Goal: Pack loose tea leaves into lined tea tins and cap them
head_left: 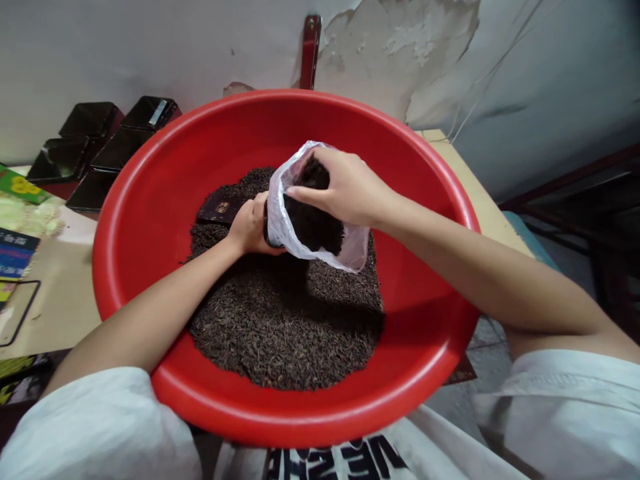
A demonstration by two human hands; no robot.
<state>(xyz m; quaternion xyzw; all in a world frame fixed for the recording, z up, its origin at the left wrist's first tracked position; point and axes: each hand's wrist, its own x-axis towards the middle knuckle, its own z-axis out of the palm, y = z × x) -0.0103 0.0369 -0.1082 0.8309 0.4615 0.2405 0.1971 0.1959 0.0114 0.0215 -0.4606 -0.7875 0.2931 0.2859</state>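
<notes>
A clear plastic bag (281, 223) holds a heap of dark dried tea leaves (317, 227), its mouth spread wide and tilted towards me. My left hand (254, 225) is wrapped round a dark container (271, 227) that the bag seems to line; most of it is hidden. Over the bag's mouth, my right hand (350, 185) curls its thumb and fingers round a clump of leaves; some fingertips are hidden. More loose tea leaves (290, 327) lie below in a big red basin (420, 280). A dark flat lid or box (220, 208) rests on them, left of my left hand.
Several dark glossy boxes (90, 120) stand left of the basin on a pale table (65, 293). Coloured packets (20, 253) lie at the left edge. Behind, a dark red upright piece (311, 53) leans against the peeling wall (400, 47).
</notes>
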